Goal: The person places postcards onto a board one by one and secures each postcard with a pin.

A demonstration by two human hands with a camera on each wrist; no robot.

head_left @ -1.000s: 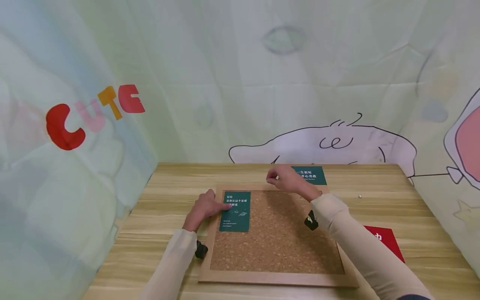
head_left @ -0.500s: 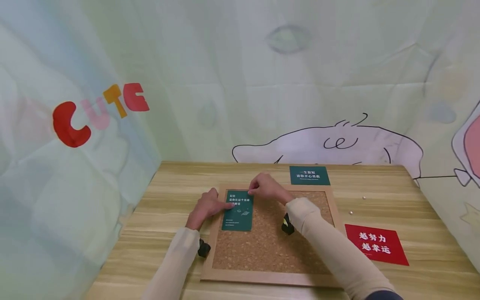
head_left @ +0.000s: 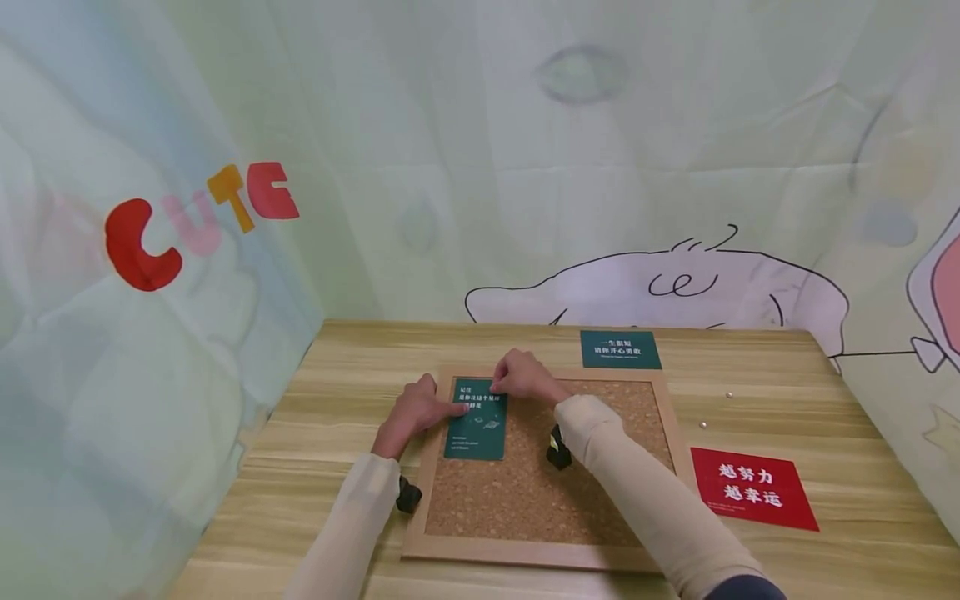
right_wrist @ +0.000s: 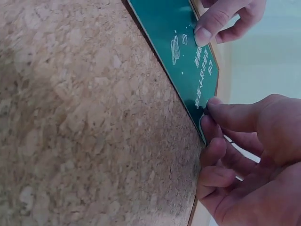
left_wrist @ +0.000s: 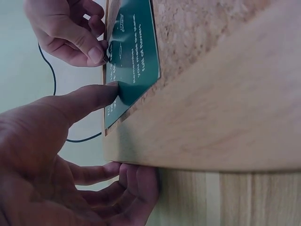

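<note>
A green card (head_left: 476, 437) with white writing lies in the upper left corner of a wood-framed cork board (head_left: 525, 500). My left hand (head_left: 417, 414) holds the board's left edge, thumb pressing on the card, its other fingers curled against the frame's outer side in the left wrist view. At the card's upper right corner, my right hand (head_left: 522, 375) pinches a small thumbtack (right_wrist: 206, 111) between thumb and forefinger. The fingertips mostly cover the tack. In the right wrist view, the tack is against the card's face near the corner.
Another green card (head_left: 621, 350) lies behind the board's top right corner. A red card (head_left: 756, 489) is to the right of the board. Two small shiny tacks, one tack (head_left: 729, 395) farther back and one tack (head_left: 702, 425) nearer, lie on the wooden table (head_left: 847, 467).
My right hand has moved left and slightly down from above the board's top edge to the green card's upper right corner, carrying the thumbtack. The left hand has stayed on the card and board.
</note>
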